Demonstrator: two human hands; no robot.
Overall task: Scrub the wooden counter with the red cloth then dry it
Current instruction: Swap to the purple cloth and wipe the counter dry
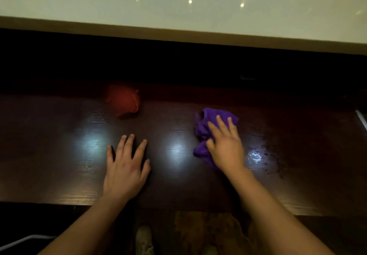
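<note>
Tabletop (pixel 59 165): dark glossy wood grain.
Left hand (pixel 125 167): released, fingers spread flat on tabletop.
Right hand (pixel 226 145): pressing crumpled purple cloth (pixel 204 127).
Red cloth (pixel 124 101): bunched, beyond left hand, untouched.

A dark brown, glossy wooden counter (pixel 178 179) fills the middle of the head view, with bright light patches on its surface. The left hand (pixel 125 173) lies flat on it at about seven o'clock, fingers spread, holding nothing. The right hand (pixel 226 147) presses flat on a crumpled purple cloth (pixel 204 127) at about three o'clock. A bunched red cloth (pixel 124 100) sits untouched at eleven o'clock, well apart from both hands. A pale raised ledge (pixel 178 16) runs across twelve o'clock.
</note>
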